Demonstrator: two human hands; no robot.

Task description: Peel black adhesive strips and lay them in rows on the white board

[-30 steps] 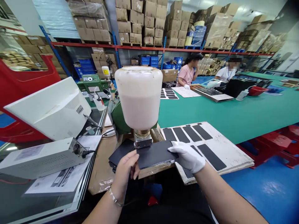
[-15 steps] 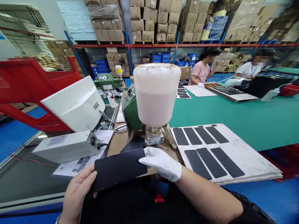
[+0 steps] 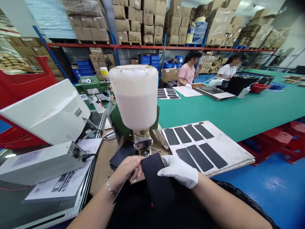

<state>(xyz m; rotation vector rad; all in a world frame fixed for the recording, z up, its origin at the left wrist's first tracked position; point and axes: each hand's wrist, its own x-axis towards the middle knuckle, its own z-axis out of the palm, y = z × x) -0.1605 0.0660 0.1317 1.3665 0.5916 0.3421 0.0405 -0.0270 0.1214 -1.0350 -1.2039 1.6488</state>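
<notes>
A black rectangular panel [image 3: 156, 181] hangs in front of my body, tilted with its lower end toward me. My right hand [image 3: 179, 171], in a white glove, is closed on its right edge. My bare left hand [image 3: 130, 167] is closed near the panel's upper left corner. A second thin dark panel [image 3: 122, 188], seen nearly edge-on, is gripped in the left hand below the fingers. Beyond the left hand lie more dark panels [image 3: 124, 154] beside a machine [image 3: 142, 142] topped by a large translucent bottle [image 3: 134, 98] of pale liquid.
To the right, a white board [image 3: 230, 151] carries two rows of black panels [image 3: 215, 156]. On the left stand a white monitor [image 3: 47, 114] and a grey box [image 3: 45, 162] with cables. Two co-workers [image 3: 187, 74] sit along the green table [image 3: 197, 113]. Red stools [image 3: 271, 140] stand below.
The black panel has swung from nearly level to steeply tilted and moved right. My left hand has come in toward the right hand, and a second panel now shows edge-on. The view has turned right.
</notes>
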